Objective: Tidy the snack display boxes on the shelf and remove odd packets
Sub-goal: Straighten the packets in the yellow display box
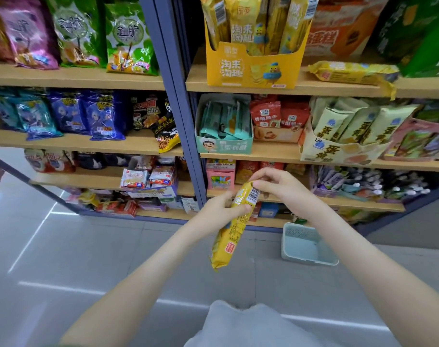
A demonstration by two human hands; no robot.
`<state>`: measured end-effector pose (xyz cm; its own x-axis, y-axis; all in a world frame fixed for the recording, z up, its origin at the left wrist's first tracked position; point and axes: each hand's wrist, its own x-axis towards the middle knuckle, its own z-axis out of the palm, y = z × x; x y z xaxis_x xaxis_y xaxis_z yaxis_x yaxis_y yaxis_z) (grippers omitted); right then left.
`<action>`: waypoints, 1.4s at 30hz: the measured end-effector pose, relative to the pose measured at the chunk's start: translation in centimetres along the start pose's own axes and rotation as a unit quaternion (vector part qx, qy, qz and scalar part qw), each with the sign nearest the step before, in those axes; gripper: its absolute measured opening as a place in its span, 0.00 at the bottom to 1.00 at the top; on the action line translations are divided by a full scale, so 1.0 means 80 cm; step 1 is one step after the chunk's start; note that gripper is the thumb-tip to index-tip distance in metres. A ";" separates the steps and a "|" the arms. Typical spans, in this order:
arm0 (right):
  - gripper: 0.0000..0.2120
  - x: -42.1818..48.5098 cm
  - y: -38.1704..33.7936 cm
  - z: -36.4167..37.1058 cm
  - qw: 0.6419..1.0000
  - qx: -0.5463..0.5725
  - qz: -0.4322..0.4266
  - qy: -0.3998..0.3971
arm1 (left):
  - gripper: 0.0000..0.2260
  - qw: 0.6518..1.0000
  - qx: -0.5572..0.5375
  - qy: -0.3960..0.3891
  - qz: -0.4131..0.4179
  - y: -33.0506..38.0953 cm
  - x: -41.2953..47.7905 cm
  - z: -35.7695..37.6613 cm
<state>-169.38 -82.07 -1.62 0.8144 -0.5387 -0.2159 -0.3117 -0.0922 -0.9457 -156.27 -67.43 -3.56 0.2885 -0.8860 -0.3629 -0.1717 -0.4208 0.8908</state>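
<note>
— What do the two hands hold?

— Both hold one long yellow plastic snack packet (232, 234). It is in the centre of the frame, in the air before the lower shelves. It is almost upright, a little tilted, with the barcode end on top.

— How does each hand lie?

— The left hand (222, 209) has its fingers curled round the upper half of the packet. The right hand (281, 189) pinches the top end, just beside the barcode, between thumb and fingertips.

— And the display boxes?

— In the upper centre a yellow cardboard display box (253, 71) stands on a wooden shelf board (195, 81), with tall yellow packets upright inside. Just right of it, a flat yellow packet (351, 72) lies on its side on the same board, outside the box. One board lower there is a teal cardboard box (223, 145) with teal packets. Further right stands a cream cardboard box (338, 152) whose pale packets lean.

— Is something on the floor?

— Yes, a pale blue plastic basket (306, 246) stands on the grey floor tiles (88, 246), lower right of centre, near the foot of the shelf and under the right forearm.
</note>
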 end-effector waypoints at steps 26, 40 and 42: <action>0.30 -0.023 -0.009 0.046 0.982 0.012 0.077 -0.170 | 0.19 0.832 -0.521 0.185 -0.040 0.019 0.025 -0.012; 0.25 -0.004 -0.004 0.034 0.994 0.108 -0.002 -0.023 | 0.23 0.690 -0.695 0.198 -0.043 0.032 0.029 -0.014; 0.26 -0.004 -0.003 0.032 0.997 0.080 -0.017 -0.013 | 0.23 0.687 -0.699 0.195 -0.045 0.030 0.030 -0.013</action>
<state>-168.29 -79.71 -1.92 0.8359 -0.5161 -0.1870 -0.2027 0.0264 -0.9789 -154.97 -70.37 -1.99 0.5152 -0.6347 -0.5760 0.8569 0.3680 0.3610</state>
